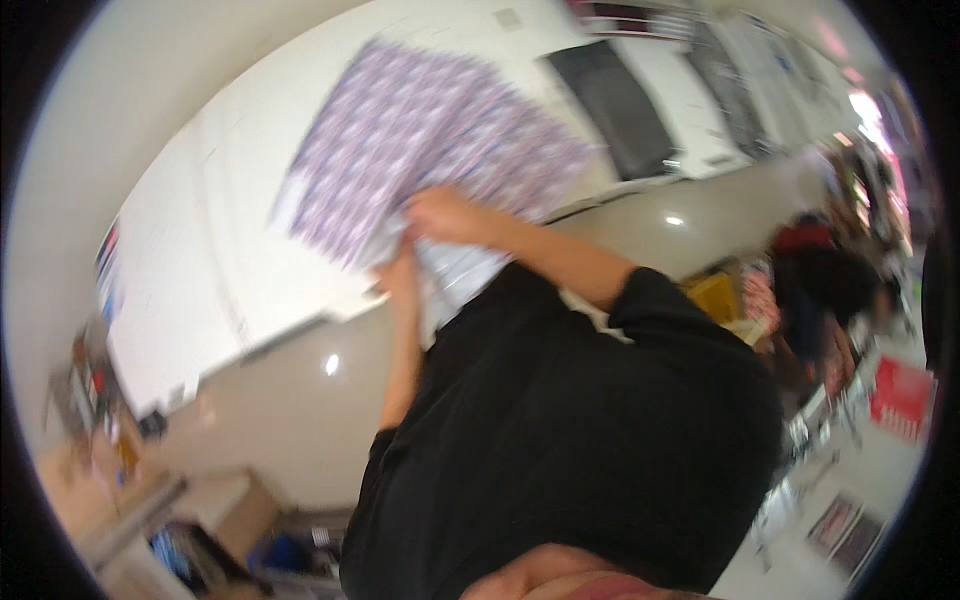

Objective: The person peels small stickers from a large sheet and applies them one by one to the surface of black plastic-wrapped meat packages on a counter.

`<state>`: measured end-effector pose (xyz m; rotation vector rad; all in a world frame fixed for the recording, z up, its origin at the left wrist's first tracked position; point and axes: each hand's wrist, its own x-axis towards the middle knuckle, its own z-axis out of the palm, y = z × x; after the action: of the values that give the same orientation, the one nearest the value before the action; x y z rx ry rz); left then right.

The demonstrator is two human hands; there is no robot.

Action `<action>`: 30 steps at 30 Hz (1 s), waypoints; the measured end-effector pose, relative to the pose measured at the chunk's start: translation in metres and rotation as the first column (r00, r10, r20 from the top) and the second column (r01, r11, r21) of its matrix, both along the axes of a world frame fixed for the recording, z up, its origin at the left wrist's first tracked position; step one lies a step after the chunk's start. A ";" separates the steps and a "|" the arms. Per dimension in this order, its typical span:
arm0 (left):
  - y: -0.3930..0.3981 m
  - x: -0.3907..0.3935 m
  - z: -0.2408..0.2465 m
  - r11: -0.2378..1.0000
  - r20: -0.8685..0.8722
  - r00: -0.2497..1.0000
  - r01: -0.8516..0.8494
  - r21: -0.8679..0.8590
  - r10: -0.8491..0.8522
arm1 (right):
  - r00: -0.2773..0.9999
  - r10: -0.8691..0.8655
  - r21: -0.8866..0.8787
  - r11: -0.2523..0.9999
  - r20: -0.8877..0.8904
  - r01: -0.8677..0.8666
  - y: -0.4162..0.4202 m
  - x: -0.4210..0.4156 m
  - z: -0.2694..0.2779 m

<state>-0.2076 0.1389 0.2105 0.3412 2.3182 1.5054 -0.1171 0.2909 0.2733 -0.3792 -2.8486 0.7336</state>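
Note:
A purple-and-white patterned fabric point(382, 127), partly folded over itself, lies on the white table point(217, 247). My right hand point(446, 216) pinches its near edge, where the pale underside shows. Just below and to the left, my left hand point(397, 274) is closed on the same edge, close to my right hand. Part of the cloth hangs over the table edge towards my black shirt. Motion blur hides the fingertips.
Dark cloth pieces point(615, 109) lie on the table at the right. Another person point(817, 285) bends beside a yellow container point(712, 296) at the right. A red crate point(900, 397) is at the far right. Boxes with cloth point(199, 551) stand at the lower left.

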 end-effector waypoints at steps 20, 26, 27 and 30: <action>0.006 0.012 0.010 0.992 -0.017 0.997 0.077 0.102 -0.076 | 0.957 0.115 -0.122 0.981 -0.267 -0.151 0.040 -0.002 -0.023; 0.011 0.026 0.048 0.959 0.023 0.996 0.081 0.271 -0.090 | 0.950 -0.025 -0.259 0.964 -0.312 -0.060 0.050 0.027 0.015; 0.012 0.022 0.038 0.902 -0.056 0.992 0.127 0.413 -0.114 | 0.952 -0.018 -0.299 0.951 -0.305 -0.078 0.041 0.029 0.023; 0.015 0.026 0.044 0.847 0.033 0.992 0.084 0.524 -0.119 | 0.967 0.033 -0.246 0.964 -0.254 -0.097 0.025 0.031 0.029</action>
<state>-0.1813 0.1535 0.2541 0.5334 1.7701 2.0429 -0.0857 0.3156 0.3023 -0.2095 -2.5475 1.0873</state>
